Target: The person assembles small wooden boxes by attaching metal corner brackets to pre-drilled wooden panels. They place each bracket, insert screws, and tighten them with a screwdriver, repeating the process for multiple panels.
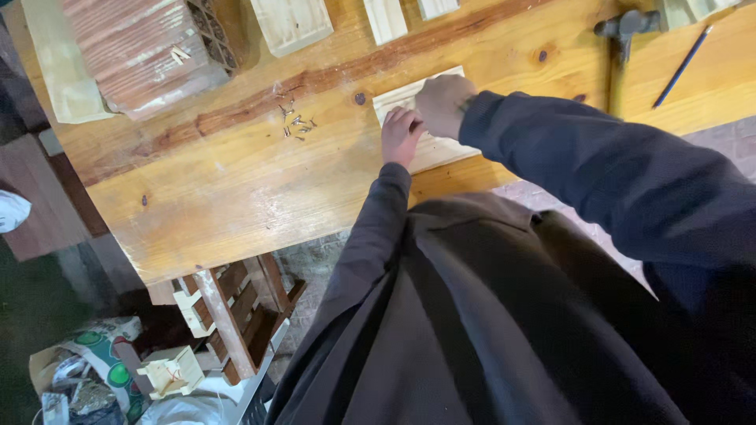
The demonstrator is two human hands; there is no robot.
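The pale wooden panel (pixel 409 106) lies flat, long axis slanting across the desk (pixel 236 181). Left hand (pixel 400 135) and right hand (pixel 442 102) press on it, fingers curled together.

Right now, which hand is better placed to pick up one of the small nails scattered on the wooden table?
Left, probably. The left hand rests on the pale wooden board, closer to the small nails; the right hand sits farther away.

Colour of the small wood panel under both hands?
Pale, unfinished light wood panel, lighter than the orange-brown bench. Head view.

Wooden workbench (pixel 236 189) bears nails (pixel 295 122), hammer (pixel 622 31), pencil (pixel 682 66).
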